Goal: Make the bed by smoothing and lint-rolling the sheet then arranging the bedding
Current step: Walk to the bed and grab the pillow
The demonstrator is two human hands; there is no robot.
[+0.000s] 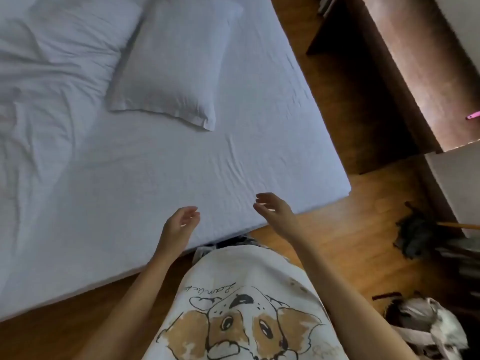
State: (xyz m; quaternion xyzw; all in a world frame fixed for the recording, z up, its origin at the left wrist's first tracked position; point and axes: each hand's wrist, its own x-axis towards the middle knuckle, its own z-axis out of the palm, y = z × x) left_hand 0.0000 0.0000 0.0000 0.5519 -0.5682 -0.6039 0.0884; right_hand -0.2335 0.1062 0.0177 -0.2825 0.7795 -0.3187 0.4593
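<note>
one pillow [168, 71] on the white sheet [161, 172]; left hand [179, 224] and right hand [272, 211] both loosely curled, fingers apart, holding nothing

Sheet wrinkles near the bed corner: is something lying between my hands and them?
Nothing visible. The left hand and right hand hover open over the sheet edge, with only bare fabric up to the wrinkles. The pillow lies farther away, beyond them.
</note>
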